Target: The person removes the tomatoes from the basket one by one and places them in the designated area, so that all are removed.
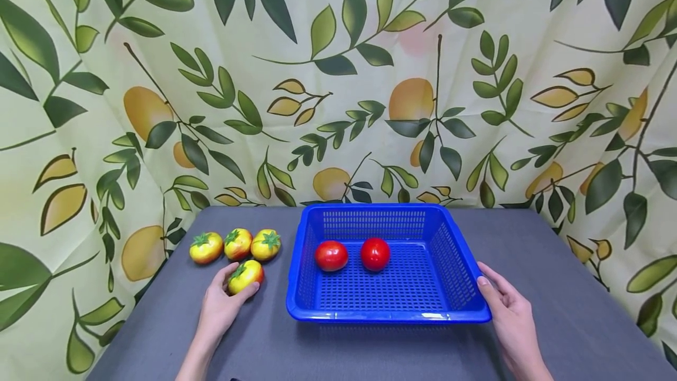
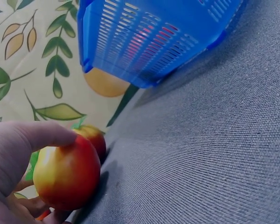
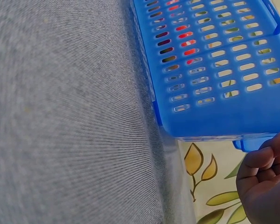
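My left hand (image 1: 223, 304) grips a yellow-and-red tomato (image 1: 245, 277) with a green leafy top, thumb on one side and fingers round the other. The left wrist view shows this tomato (image 2: 67, 173) close to the grey cloth; whether it touches the cloth I cannot tell. A blue plastic basket (image 1: 388, 316) with slotted walls stands right of it, holding two glossy red tomatoes: one oval (image 1: 331, 256), one rounder (image 1: 375, 254). At the basket's right rim, my right hand (image 1: 510, 313) pinches the edge, thumb on top; its curled fingers (image 3: 259, 163) show in the right wrist view.
Three more yellow-and-red tomatoes lie behind my left hand: one at the left (image 1: 206, 248), one in the middle (image 1: 238, 244), one at the right (image 1: 266, 244). Grey cloth covers the table (image 1: 338, 354). A leaf-patterned curtain (image 1: 338, 93) hangs behind and at both sides.
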The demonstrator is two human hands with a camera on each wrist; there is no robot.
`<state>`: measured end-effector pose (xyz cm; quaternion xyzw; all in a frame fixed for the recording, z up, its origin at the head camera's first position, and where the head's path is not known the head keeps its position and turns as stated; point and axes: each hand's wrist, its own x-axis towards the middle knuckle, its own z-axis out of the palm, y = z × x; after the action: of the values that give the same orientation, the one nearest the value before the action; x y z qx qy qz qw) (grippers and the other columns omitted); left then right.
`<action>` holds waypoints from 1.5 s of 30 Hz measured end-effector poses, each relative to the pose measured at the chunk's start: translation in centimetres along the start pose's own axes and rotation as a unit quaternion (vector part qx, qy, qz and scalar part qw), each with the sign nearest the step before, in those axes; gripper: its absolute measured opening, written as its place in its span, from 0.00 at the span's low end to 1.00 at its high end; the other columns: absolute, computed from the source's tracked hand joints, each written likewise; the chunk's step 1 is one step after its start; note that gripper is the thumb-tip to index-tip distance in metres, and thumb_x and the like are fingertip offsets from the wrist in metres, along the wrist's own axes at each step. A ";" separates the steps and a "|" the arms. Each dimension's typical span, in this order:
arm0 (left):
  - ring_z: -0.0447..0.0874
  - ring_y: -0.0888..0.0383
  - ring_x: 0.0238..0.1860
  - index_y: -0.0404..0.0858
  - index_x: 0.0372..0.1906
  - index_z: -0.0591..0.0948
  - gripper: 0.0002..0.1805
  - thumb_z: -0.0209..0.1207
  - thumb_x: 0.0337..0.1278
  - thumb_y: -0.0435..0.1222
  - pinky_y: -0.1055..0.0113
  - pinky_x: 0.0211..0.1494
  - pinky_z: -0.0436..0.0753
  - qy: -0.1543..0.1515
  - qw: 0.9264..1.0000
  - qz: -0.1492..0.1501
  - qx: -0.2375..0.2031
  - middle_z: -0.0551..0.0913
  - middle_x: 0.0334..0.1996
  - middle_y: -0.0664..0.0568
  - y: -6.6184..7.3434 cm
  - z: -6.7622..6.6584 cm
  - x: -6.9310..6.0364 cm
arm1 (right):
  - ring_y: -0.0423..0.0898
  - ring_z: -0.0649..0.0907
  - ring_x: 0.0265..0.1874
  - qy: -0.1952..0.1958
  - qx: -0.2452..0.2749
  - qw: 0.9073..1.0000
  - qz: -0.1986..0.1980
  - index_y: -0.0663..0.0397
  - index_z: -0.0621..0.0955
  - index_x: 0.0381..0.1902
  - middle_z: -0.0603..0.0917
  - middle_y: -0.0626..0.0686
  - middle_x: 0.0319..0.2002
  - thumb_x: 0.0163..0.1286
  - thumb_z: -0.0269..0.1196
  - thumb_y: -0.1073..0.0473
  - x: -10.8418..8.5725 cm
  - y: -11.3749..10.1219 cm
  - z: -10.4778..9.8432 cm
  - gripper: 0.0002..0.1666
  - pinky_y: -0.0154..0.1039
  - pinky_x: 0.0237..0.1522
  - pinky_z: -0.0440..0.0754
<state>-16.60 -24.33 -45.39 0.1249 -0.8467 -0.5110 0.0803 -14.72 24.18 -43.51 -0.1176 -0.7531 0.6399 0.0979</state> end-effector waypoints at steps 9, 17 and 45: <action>0.66 0.37 0.65 0.30 0.69 0.65 0.46 0.73 0.50 0.46 0.45 0.64 0.66 -0.005 1.000 0.003 0.005 0.66 0.65 0.31 -0.2 0.0 0.1 | 0.35 0.84 0.40 -0.001 0.006 1.000 -0.001 0.59 0.67 0.72 0.82 0.50 0.52 0.73 0.55 0.41 0.1 0.3 0.0 0.39 0.31 0.37 0.83; 0.60 0.39 0.69 0.29 0.69 0.63 0.41 0.70 0.55 0.39 0.46 0.68 0.61 -0.016 1.000 0.007 -0.023 0.65 0.67 0.34 -0.3 0.1 0.1 | 0.37 0.85 0.39 -0.004 0.013 1.000 -0.006 0.59 0.66 0.72 0.84 0.43 0.47 0.73 0.56 0.41 0.1 0.2 0.0 0.39 0.32 0.36 0.83; 0.65 0.38 0.65 0.28 0.69 0.63 0.49 0.73 0.48 0.50 0.44 0.63 0.67 0.006 0.999 -0.036 -0.011 0.67 0.64 0.31 -0.3 -0.1 0.1 | 0.35 0.85 0.39 -0.002 0.005 1.000 0.001 0.58 0.66 0.72 0.82 0.53 0.54 0.73 0.56 0.40 0.0 0.1 -0.1 0.39 0.32 0.36 0.83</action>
<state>-16.59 -24.59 -45.60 0.1573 -0.8356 -0.5219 0.0685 -14.70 24.31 -43.64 -0.1170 -0.7502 0.6437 0.0960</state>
